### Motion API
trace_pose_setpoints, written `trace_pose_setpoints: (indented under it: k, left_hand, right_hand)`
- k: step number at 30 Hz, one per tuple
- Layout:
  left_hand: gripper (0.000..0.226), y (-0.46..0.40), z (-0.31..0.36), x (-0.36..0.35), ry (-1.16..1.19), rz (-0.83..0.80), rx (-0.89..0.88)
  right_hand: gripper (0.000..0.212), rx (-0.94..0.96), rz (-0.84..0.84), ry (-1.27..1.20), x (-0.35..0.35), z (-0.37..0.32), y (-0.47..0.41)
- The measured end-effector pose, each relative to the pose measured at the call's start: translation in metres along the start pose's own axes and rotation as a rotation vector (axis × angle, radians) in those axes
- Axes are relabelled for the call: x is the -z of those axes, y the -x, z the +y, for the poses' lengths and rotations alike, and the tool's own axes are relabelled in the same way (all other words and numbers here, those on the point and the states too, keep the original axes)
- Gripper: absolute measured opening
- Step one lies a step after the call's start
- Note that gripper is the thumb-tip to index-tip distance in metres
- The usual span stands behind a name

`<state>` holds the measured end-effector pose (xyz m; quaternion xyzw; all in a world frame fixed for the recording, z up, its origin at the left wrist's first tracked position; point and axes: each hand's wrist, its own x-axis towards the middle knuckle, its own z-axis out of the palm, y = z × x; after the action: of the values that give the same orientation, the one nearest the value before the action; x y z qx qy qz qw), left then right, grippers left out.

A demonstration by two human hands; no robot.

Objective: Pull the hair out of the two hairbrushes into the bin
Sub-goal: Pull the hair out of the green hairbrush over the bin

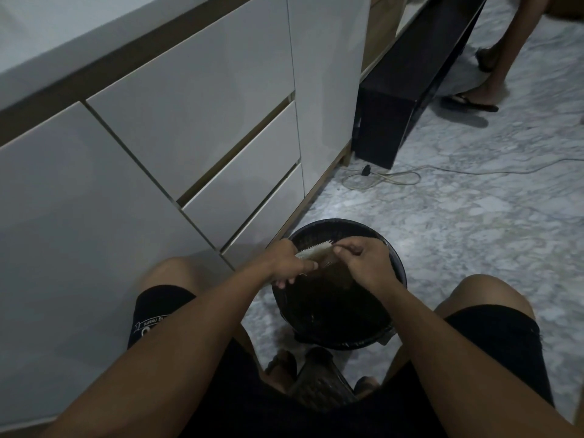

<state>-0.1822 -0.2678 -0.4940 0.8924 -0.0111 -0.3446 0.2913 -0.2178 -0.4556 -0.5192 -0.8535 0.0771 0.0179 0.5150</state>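
A round black bin (396,263) stands on the floor between my knees. Over its open top my left hand (286,262) grips a pale hairbrush (313,251), bristle edge facing away. My right hand (363,259) is at the brush's right end, its fingertips pinched together on the bristles; the hair itself is too fine and dark to make out. The brush's handle is hidden inside my left hand. A second dark brush-like thing (319,384) lies on my lap, below the bin.
White cabinet drawers (189,137) run along the left, close to my left knee. A black box (407,99) and a looped cable (379,178) lie on the marble floor beyond the bin. Another person's legs in sandals (477,99) stand at top right.
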Motion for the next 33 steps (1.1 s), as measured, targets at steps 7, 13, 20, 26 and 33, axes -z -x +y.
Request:
trace_pose_setpoints:
  k: [7, 13, 20, 26, 33]
  left_hand:
    - [0.036, -0.001, -0.002, 0.011, 0.004, 0.039, -0.006]
    - [0.041, 0.0, 0.001, 0.013, -0.056, 0.046, -0.012]
    - [0.044, 0.001, 0.007, 0.008, -0.081, 0.047, -0.004]
    - [0.038, 0.001, 0.0, 0.008, -0.082, 0.031, -0.003]
    - [0.035, 0.001, 0.006, 0.012, -0.061, 0.056, -0.038]
  right_hand:
    - [0.013, -0.159, 0.204, 0.027, 0.013, -0.004, 0.0]
    - [0.028, -0.085, 0.087, -0.025, 0.007, -0.001, 0.002]
    - [0.033, 0.224, -0.067, 0.158, -0.007, 0.004, 0.004]
    - [0.013, 0.085, 0.056, 0.203, 0.005, 0.001, 0.003]
    - [0.016, -0.093, 0.131, 0.122, 0.01, 0.003, 0.001]
